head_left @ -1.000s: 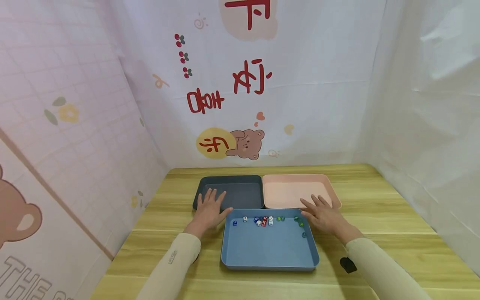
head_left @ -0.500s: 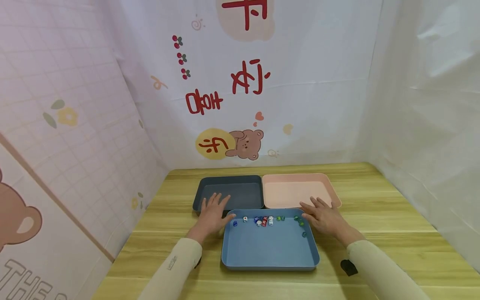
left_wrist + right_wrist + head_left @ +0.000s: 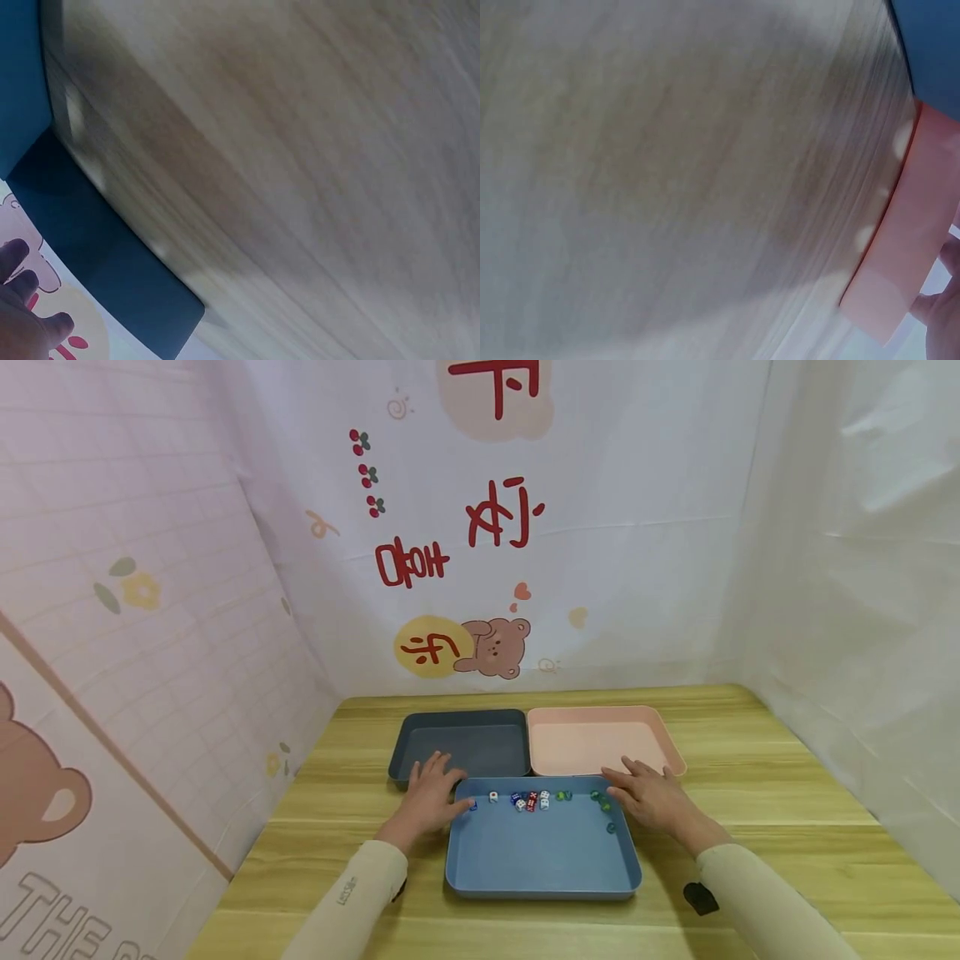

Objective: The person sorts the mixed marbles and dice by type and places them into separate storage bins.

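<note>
In the head view my left hand [image 3: 426, 803] hovers at the far left corner of a blue tray [image 3: 543, 860], fingers spread and loosely bent. Its thumb lies close to a blue die [image 3: 474, 806] and partly covers it; whether they touch I cannot tell. Along the tray's far side are a lone white die [image 3: 492, 797], a cluster of blue, white and red dice [image 3: 532, 802], and several green, marble-like pieces [image 3: 605, 807]. My right hand [image 3: 656, 797] is over the far right corner, fingers extended, thumb near the green pieces, holding nothing visible.
Behind the blue tray stand a dark navy tray [image 3: 480, 743] on the left and a pink tray [image 3: 592, 747] on the right, side by side. All sit on a wood-grain table [image 3: 315, 827]. Printed cloth [image 3: 637, 568] hangs at the back and sides.
My left hand has shifted right and toward me, from over the navy tray to the blue tray's corner, its thumb now by the blue die. The right hand is nearly still.
</note>
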`<move>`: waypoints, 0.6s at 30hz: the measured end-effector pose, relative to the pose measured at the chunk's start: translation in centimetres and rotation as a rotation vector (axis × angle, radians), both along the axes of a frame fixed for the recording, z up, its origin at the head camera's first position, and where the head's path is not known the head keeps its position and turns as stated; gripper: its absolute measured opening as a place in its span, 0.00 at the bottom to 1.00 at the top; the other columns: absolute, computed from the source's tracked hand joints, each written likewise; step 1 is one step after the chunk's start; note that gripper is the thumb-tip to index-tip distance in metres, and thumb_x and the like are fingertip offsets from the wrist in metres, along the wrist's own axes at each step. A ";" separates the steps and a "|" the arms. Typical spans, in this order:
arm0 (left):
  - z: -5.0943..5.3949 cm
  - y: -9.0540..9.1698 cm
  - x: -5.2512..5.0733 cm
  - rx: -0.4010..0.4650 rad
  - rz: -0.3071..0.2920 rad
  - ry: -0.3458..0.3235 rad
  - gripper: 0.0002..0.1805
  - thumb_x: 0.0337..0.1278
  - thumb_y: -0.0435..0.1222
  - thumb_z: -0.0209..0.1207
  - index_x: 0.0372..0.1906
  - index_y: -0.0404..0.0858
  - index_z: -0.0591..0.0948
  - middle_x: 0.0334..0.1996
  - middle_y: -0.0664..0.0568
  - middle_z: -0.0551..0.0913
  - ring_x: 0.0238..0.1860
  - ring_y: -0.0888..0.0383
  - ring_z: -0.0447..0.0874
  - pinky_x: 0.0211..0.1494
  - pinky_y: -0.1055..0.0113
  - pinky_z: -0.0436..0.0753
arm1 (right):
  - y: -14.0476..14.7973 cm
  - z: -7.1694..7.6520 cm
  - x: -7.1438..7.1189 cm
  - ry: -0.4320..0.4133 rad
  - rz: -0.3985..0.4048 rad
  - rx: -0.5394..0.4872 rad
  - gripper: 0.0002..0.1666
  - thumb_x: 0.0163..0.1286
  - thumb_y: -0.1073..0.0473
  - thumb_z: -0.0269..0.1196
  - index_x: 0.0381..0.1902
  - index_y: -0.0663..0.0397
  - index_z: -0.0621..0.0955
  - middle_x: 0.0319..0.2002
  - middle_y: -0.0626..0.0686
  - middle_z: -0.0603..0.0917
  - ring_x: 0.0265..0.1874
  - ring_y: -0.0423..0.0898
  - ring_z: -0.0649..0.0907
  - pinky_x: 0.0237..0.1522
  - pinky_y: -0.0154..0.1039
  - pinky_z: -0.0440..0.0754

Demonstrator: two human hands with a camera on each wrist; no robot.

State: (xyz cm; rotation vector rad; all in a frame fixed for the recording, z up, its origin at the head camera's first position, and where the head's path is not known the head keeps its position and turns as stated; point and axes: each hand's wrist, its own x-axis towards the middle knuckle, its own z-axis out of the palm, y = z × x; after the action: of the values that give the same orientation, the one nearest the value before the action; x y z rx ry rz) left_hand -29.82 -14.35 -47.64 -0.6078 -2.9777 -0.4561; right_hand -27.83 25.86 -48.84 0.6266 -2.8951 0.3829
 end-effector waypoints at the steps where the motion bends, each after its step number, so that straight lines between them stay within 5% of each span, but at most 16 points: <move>1: -0.1 0.0 0.0 0.000 -0.003 0.006 0.22 0.61 0.52 0.65 0.56 0.47 0.82 0.71 0.37 0.63 0.76 0.39 0.49 0.72 0.32 0.47 | 0.0 0.0 0.0 -0.001 -0.001 -0.001 0.26 0.78 0.46 0.53 0.68 0.49 0.76 0.67 0.69 0.70 0.66 0.70 0.69 0.60 0.79 0.55; 18: -0.9 1.1 0.1 -0.020 0.016 0.028 0.12 0.58 0.48 0.68 0.43 0.47 0.88 0.68 0.36 0.67 0.74 0.36 0.54 0.70 0.31 0.50 | 0.1 -0.4 -0.1 0.007 0.002 -0.002 0.26 0.78 0.45 0.52 0.68 0.49 0.77 0.66 0.69 0.72 0.65 0.72 0.69 0.59 0.79 0.55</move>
State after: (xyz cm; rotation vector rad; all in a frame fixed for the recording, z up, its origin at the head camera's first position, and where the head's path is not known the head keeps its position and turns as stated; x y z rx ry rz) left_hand -29.70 -13.21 -48.54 -0.5874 -2.9616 -0.4137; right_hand -27.89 25.97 -49.20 0.6294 -2.8872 0.3831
